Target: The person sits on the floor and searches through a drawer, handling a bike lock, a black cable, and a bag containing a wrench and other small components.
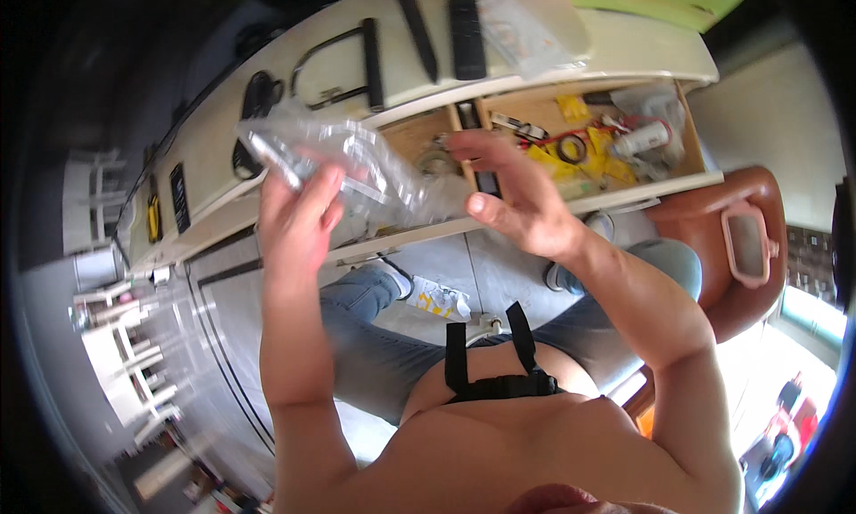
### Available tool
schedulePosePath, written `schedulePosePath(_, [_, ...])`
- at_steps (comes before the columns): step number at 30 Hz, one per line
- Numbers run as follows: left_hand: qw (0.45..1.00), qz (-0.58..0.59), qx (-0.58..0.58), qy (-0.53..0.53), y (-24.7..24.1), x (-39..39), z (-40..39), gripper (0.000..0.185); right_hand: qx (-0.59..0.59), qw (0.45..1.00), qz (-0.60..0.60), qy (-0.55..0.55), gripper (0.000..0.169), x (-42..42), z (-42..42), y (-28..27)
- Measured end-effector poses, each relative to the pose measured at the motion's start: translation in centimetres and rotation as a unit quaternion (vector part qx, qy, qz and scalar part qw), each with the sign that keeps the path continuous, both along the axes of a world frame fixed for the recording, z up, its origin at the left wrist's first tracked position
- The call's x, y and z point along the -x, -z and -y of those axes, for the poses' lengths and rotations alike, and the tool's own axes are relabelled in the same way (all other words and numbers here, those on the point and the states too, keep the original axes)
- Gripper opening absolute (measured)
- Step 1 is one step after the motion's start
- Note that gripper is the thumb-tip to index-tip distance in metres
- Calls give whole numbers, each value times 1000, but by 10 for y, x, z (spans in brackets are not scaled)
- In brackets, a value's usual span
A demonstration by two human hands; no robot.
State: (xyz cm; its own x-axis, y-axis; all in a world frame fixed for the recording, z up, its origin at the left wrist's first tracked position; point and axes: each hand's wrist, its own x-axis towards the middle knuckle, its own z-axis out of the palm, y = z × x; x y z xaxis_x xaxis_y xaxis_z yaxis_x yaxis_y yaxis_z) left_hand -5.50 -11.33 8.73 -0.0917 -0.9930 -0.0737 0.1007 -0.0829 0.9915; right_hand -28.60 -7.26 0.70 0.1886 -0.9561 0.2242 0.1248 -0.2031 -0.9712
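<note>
Above the open drawer (374,243), my left hand (301,203) pinches a clear plastic bag (361,156) that hangs out to the right, blurred; a slim whitish item shows at its left end. My right hand (515,200) is over the drawer with thumb and fingers spread, at the bag's right side, with nothing visibly held. Below and right of it the drawer holds a roll of black tape (572,149), yellow packets (612,166), a red cable and a white bottle (642,139).
On the cabinet top (414,93) lie a hacksaw frame (372,66), a black remote control (467,36), a long dark tool (416,32) and another plastic bag (525,32). A brown seat (689,196) with a pink-framed mirror (745,245) stands at the right.
</note>
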Motion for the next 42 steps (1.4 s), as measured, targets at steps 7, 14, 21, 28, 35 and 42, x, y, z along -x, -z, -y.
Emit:
schedulePosePath(7, [981, 83, -46, 170, 23, -21, -26, 39, -241, 928, 125, -255, 44, -19, -8, 5])
schedulePosePath(14, [987, 103, -40, 120, 25, -25, -25, 33, -128, 984, 87, -92, 33, -28, -15, 5])
schedulePosePath(21, [978, 124, -18, 167, 28, -10, -21, 20, -101, 994, -14, -24, 17, -20, -6, -1])
schedulePosePath(28, [979, 160, -1, 130, 25, -6, -13, 23, 83, 987, -53, 125, 18, -18, -3, 3])
schedulePosePath(35, [994, 55, 63, -64, 20, -42, 4, 22, -127, 988, -22, 86, 50, -31, -16, 18])
schedulePosePath(42, [988, -15, 84, -127, 5, -38, 13, 15, -313, 946, 41, 75, 51, -29, -1, 40])
